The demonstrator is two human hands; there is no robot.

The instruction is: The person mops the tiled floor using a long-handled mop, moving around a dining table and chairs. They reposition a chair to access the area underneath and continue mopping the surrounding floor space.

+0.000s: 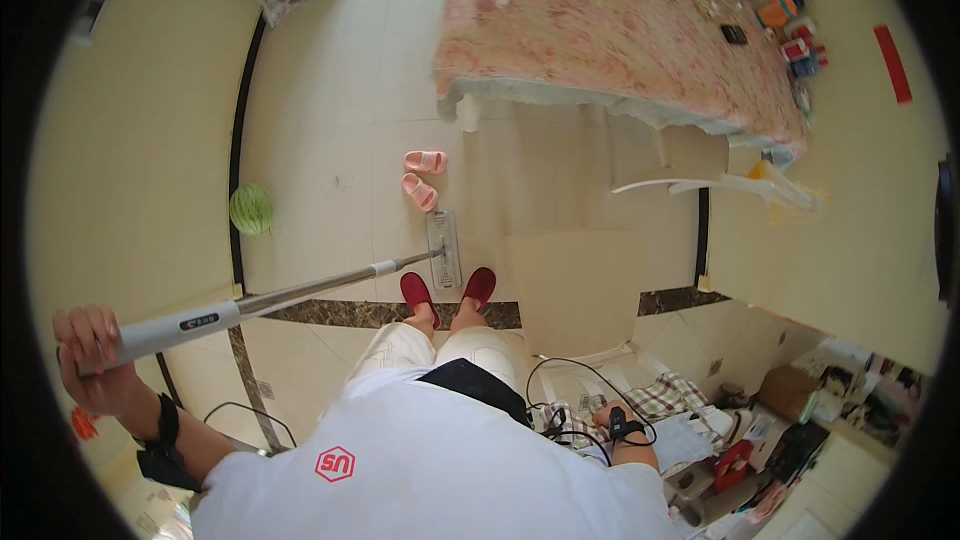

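Note:
My left hand [92, 355] is wrapped round the grey-white grip of a flat mop [290, 293] at the far left. The pole slopes down to the right, and its grey rectangular head [444, 250] rests on the tiled floor just ahead of my feet. Just beyond the mop head lies a pair of pink slippers [420, 192], the nearer one almost touching it. My right hand [607, 412] hangs low by my right side, near a checked cloth [665, 395]; its fingers are too small and unclear to read. A black device sits on that wrist.
Red slippers [418, 290] are on my feet, by a dark marble strip [320, 312]. A green watermelon [251, 209] lies against the left wall. Ahead right stands a table with a pink floral cloth [600, 40]. A pale chair [690, 155] and a beige panel [575, 290] stand to the right.

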